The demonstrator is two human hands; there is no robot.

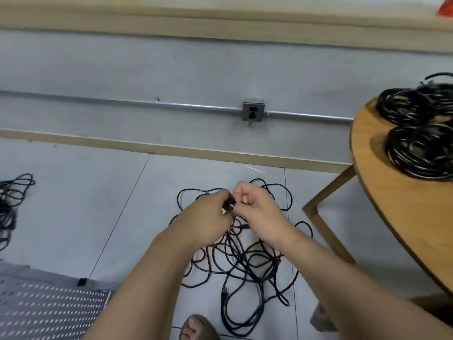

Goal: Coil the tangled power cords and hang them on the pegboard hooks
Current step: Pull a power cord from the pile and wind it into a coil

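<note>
**A:** What lay on our far left?

**B:** At nine o'clock from our hands sat a small heap of thin black cords (12, 200). At seven o'clock the grey perforated metal pegboard (49, 307) lay flat on the floor. We could not make out its hooks.

**A:** And our hands?

**B:** Our left hand (208, 217) pinched a dark plug end (230, 205) in curled fingertips. Our right hand (255, 207), just at its three o'clock, was curled as well and met that same end, seemingly gripping it. Both hovered over the big tangle of black power cords (245, 266), which sprawled on the tiles at six o'clock.

**A:** Which step was that?

**B:** Untangling, we judged: freeing one end before any coiling. At two o'clock the round wooden table (392, 229) carried neat black coils (421, 153), so part looked done, though no cord was on the pegboard.

**A:** What did the next move call for?

**B:** We needed to draw that end out through the loops gently, so that no knot tightened, then wind it.
</note>
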